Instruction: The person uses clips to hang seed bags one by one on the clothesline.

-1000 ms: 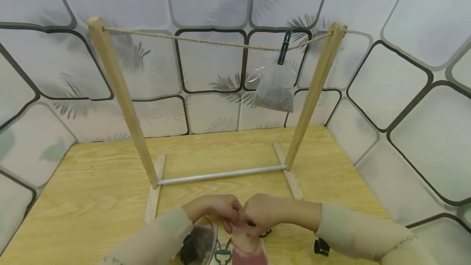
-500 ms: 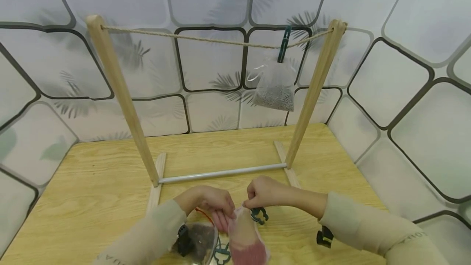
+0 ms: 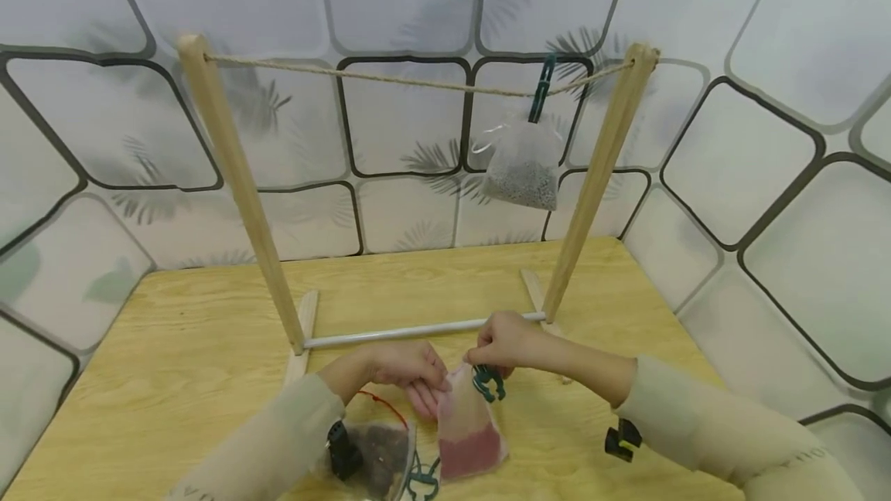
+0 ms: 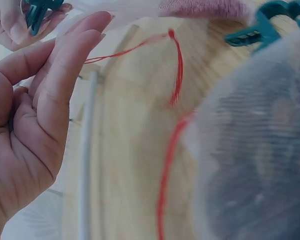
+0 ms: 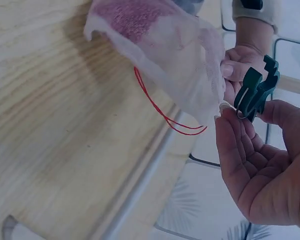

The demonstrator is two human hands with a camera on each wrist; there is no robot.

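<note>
A white mesh drawstring bag [image 3: 472, 435] with pink grains in its bottom hangs between both hands at the near middle of the table. My left hand [image 3: 411, 372] pinches its top left corner, other fingers extended behind the mesh in the left wrist view. My right hand [image 3: 511, 345] holds a green clothespin [image 5: 257, 90] between thumb and fingers. Its fingertips also meet the bag's top right corner. The bag's red drawstring [image 5: 157, 111] dangles loose. Under my left forearm lies a second mesh bag [image 3: 381, 451] with dark contents and a red cord.
Another green clothespin [image 3: 422, 479] lies beside the dark bag. Behind the hands stands a wooden frame [image 3: 254, 207] with a rope [image 3: 400, 82] across its top and a metal rod [image 3: 418, 330] below. A bag of grey grains [image 3: 524, 172] hangs from the rope by a green clothespin [image 3: 541, 90].
Both hands have moved forward, away from the body, bringing the pink-filled bag with them. The right hand has spread away from the left, and its clothespin shows more fully.
</note>
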